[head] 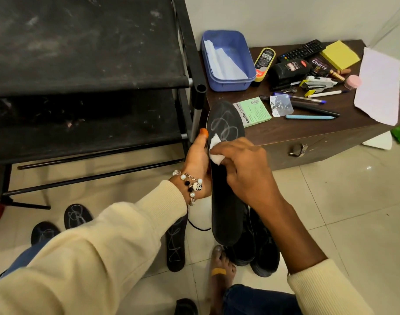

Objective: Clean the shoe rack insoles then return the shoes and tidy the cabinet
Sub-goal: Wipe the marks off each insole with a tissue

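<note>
Beside the shoe rack (87,71) | left hand (198,164) grips insole (226,178) | right hand (244,169) pinches tissue (215,153) against it

We stand on a glossy cream tile floor (344,212) with thin grout lines, a plain white wall (274,17) ahead, and a dark wooden cabinet (312,142) (metal handle in front) against it.
</note>
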A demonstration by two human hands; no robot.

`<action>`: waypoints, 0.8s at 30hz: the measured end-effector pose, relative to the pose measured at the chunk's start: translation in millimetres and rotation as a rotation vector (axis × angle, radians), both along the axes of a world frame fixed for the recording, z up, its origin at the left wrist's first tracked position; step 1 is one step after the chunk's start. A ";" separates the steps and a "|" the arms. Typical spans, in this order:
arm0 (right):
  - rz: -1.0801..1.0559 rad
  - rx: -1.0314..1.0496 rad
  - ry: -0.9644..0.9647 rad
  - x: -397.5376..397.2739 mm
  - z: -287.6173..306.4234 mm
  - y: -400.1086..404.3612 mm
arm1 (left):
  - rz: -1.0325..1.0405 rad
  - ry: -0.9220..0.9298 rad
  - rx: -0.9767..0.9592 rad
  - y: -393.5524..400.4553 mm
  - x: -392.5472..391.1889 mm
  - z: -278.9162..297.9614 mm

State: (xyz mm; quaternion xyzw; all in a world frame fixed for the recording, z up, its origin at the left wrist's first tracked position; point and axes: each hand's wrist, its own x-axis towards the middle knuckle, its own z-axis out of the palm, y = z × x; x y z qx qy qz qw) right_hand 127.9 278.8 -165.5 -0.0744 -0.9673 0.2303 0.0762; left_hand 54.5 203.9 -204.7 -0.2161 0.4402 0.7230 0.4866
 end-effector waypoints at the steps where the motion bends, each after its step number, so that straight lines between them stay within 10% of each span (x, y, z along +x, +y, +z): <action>1: 0.004 -0.023 0.037 -0.1 0.0 -1.1 | -0.005 -0.001 0.000 -0.6 1.2 1.1; 24: -0.173 0.011 0.094 2.4 -7.6 12.9 | 0.031 -0.028 0.073 11.0 27.5 9.7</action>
